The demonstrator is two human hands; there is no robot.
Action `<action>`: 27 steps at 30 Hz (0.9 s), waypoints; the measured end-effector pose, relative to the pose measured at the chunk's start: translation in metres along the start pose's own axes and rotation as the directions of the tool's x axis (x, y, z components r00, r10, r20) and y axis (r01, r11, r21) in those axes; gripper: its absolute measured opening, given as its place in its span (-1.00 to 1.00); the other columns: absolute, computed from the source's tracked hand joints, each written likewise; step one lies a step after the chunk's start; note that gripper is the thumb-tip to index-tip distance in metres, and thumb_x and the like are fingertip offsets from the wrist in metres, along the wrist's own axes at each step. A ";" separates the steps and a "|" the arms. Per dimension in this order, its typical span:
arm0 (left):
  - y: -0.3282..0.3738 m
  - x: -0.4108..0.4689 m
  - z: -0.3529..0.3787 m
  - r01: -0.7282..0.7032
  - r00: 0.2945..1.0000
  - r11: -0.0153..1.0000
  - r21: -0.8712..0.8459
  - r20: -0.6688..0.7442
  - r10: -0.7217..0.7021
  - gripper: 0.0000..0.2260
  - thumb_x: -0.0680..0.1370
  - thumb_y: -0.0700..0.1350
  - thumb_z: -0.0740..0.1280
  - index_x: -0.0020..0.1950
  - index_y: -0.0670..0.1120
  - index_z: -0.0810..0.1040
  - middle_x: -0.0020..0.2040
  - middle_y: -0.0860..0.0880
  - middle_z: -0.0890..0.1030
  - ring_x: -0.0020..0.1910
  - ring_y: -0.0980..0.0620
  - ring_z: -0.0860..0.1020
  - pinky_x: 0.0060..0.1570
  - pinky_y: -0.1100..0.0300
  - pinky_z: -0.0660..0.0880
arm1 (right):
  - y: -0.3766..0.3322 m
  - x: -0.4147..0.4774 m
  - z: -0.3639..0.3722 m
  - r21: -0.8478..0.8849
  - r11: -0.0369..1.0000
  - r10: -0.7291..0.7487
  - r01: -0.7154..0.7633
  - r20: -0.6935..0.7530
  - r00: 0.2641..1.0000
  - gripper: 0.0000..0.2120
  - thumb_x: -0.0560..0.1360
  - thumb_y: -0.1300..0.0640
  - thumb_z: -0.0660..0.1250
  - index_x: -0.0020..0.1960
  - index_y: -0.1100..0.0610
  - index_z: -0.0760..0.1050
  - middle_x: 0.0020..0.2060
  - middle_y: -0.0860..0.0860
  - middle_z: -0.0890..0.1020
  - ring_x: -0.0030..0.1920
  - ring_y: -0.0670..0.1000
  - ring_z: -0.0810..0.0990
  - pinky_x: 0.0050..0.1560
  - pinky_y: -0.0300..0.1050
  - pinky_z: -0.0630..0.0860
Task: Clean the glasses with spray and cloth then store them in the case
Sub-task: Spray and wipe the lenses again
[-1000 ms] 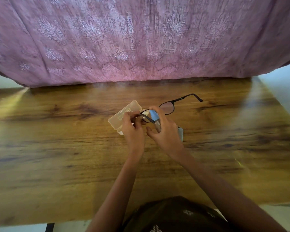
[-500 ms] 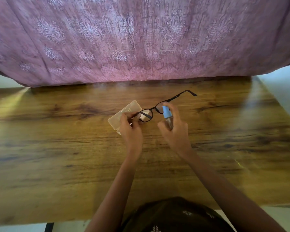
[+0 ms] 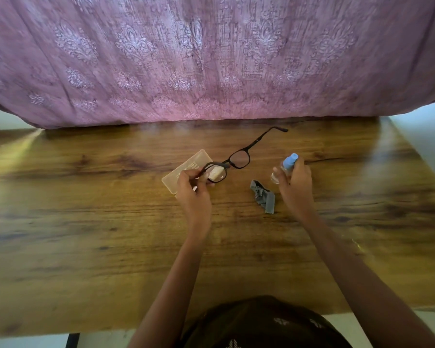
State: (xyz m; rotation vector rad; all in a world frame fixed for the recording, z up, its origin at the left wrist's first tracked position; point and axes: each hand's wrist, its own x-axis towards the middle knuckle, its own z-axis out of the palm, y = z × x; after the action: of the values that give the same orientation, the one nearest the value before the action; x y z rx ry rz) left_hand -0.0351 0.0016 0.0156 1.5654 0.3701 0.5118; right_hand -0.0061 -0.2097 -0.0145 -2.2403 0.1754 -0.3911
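Note:
My left hand (image 3: 194, 194) pinches the black-framed glasses (image 3: 239, 160) at their left end and holds them above the wooden table (image 3: 86, 234); one temple arm points away toward the back right. Under them lies a pale translucent case (image 3: 186, 169), partly hidden by my left hand. My right hand (image 3: 295, 187) grips a small clear spray bottle with a blue cap (image 3: 288, 163), off to the right of the glasses. A crumpled grey cloth (image 3: 263, 195) lies on the table between my two hands.
A purple patterned fabric (image 3: 211, 59) hangs along the table's far edge. The table's near edge runs along the bottom of the view, above my dark-clothed lap (image 3: 256, 325). Pale floor (image 3: 427, 136) shows past the table's right edge.
My right hand has carried the spray bottle away from the lenses to the right. That uncovered the grey cloth on the table. The glasses have tilted a little further back.

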 end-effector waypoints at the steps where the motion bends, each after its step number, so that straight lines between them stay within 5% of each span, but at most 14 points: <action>1: -0.001 0.000 0.000 0.003 1.000 1.000 -0.003 0.004 -0.003 -0.80 0.56 -0.31 0.32 -0.06 0.01 0.50 -0.04 0.08 0.57 -0.07 -0.01 0.60 -0.16 0.26 0.56 | 0.002 0.002 0.000 -0.012 1.000 0.005 -0.005 0.001 1.000 -0.77 0.58 -0.02 0.30 0.06 0.10 0.33 -0.04 0.06 0.45 0.00 0.00 0.37 -0.15 -0.18 0.26; 4: -0.001 0.000 0.000 0.004 1.000 1.000 -0.008 0.012 -0.004 -0.85 0.57 -0.32 0.31 -0.04 -0.06 0.50 0.01 -0.08 0.59 -0.07 -0.17 0.61 -0.21 0.36 0.52 | 0.005 0.004 0.001 -0.027 0.999 0.034 -0.034 0.010 0.999 -0.76 0.57 0.01 0.31 0.08 0.15 0.35 -0.04 0.07 0.45 0.01 0.01 0.37 -0.09 -0.12 0.27; 9: 0.001 -0.001 0.000 -0.001 1.000 1.000 0.003 0.008 0.001 -0.76 0.57 -0.33 0.28 -0.08 0.03 0.47 -0.02 0.02 0.57 -0.05 -0.18 0.62 -0.20 0.36 0.52 | 0.004 -0.001 0.002 -0.027 0.999 0.035 -0.035 0.008 0.999 -0.81 0.57 0.06 0.32 0.04 0.06 0.31 -0.09 -0.03 0.38 -0.01 0.02 0.39 -0.08 -0.09 0.31; 13: 0.000 -0.001 -0.002 -0.008 1.000 1.000 0.017 0.001 0.007 -0.77 0.57 -0.34 0.28 -0.08 0.00 0.47 -0.05 0.05 0.57 -0.09 -0.17 0.62 -0.23 0.38 0.51 | 0.005 -0.002 0.002 -0.053 0.998 0.019 -0.020 -0.003 1.000 -0.73 0.56 0.08 0.35 0.15 0.21 0.40 -0.06 -0.01 0.40 0.00 0.02 0.38 -0.07 -0.09 0.31; 22: 0.001 -0.002 -0.001 0.008 1.000 1.000 0.015 0.012 -0.008 -0.84 0.57 -0.30 0.30 -0.04 -0.02 0.48 -0.05 0.05 0.58 -0.26 0.20 0.58 -0.26 0.42 0.48 | 0.012 -0.009 0.000 0.056 0.973 0.219 -0.223 0.075 0.973 -0.44 0.46 -0.06 0.45 0.34 0.14 0.36 0.11 -0.02 0.52 0.11 -0.02 0.48 0.05 -0.07 0.46; 27: 0.001 -0.002 0.001 0.009 1.000 1.000 -0.011 0.003 -0.009 -0.79 0.57 -0.28 0.31 -0.09 0.05 0.47 -0.04 0.03 0.58 -0.20 0.05 0.61 -0.24 0.38 0.50 | 0.021 -0.041 -0.003 -0.085 0.962 0.269 -0.259 0.127 0.955 -0.54 0.37 -0.31 0.41 -0.05 0.08 0.49 -0.12 -0.02 0.55 0.00 0.01 0.46 -0.08 -0.12 0.42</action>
State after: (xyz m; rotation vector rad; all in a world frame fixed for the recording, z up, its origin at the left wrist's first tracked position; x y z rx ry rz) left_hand -0.0366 -0.0001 0.0163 1.5535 0.3715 0.5038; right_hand -0.0454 -0.2144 -0.0379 -2.2624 0.4158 -0.0872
